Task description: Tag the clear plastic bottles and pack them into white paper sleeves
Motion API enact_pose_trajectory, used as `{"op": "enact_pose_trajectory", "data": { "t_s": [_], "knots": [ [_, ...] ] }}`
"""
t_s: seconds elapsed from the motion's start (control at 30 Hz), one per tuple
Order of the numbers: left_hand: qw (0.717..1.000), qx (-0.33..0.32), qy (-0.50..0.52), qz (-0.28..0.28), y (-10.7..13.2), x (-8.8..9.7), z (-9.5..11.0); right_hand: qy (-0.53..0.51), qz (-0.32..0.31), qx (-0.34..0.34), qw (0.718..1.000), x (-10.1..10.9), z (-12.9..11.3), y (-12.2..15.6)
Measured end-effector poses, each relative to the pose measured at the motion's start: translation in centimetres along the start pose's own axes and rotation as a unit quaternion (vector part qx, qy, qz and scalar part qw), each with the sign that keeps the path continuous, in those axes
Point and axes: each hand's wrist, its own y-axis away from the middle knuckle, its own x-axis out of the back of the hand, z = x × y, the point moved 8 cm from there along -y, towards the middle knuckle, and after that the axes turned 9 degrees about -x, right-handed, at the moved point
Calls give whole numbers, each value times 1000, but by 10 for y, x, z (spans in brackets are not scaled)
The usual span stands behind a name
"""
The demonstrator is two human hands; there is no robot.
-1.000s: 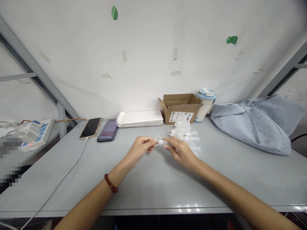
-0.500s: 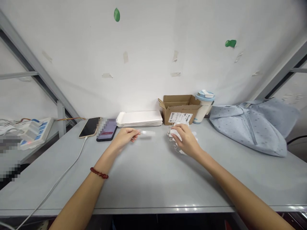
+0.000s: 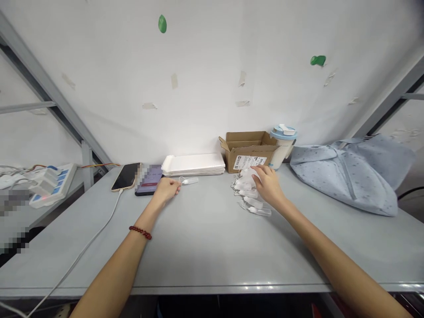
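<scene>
My left hand (image 3: 168, 190) is closed in a pinch near the stack of white envelopes. Between its fingertips is the thin loop of a small white, translucent tube (image 3: 191, 180), which points to the right just above or on the tabletop. On the right, my right hand (image 3: 269, 182) has its fingers apart over a pile of similar small tubes (image 3: 247, 193), touching its upper right side. Several of these tubes lie side by side with their loops toward the left. The fingertips partly cover the top of the pile.
Behind the hands stand a stack of white envelopes (image 3: 195, 164), an open cardboard box (image 3: 250, 154) and a blue-lidded cup (image 3: 281, 143). A pale blue cloth bag (image 3: 344, 176) lies right. Two phones (image 3: 126, 176), a charging cable (image 3: 89, 240) and a power strip (image 3: 54, 187) are left.
My left hand has moved left with the small tube, away from the pile. My right hand has shifted slightly right and spread its fingers, uncovering more of the tubes.
</scene>
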Motion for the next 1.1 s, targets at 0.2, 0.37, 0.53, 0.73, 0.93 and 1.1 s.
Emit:
{"op": "enact_pose_trajectory", "data": {
  "t_s": [0.2,0.37,0.53,0.73,0.93,1.1],
  "knots": [
    [991,-39,-125,38,-3,9,4,-10,-17,-18,1000,-7,8,-2],
    [983,-84,-158,34,5,1,22,-23,-15,-33,999,-6,9,0],
    [980,-129,-151,19,16,-11,38,-43,2,-43,998,-1,9,-1],
    [986,-162,-23,-38,29,-31,52,-100,38,-27,994,21,-8,1],
    [971,-119,135,-159,46,-56,63,-183,17,1,983,37,-43,12],
    [946,-103,209,-227,60,-67,72,-229,-34,31,972,36,-66,25]
  ]
}}
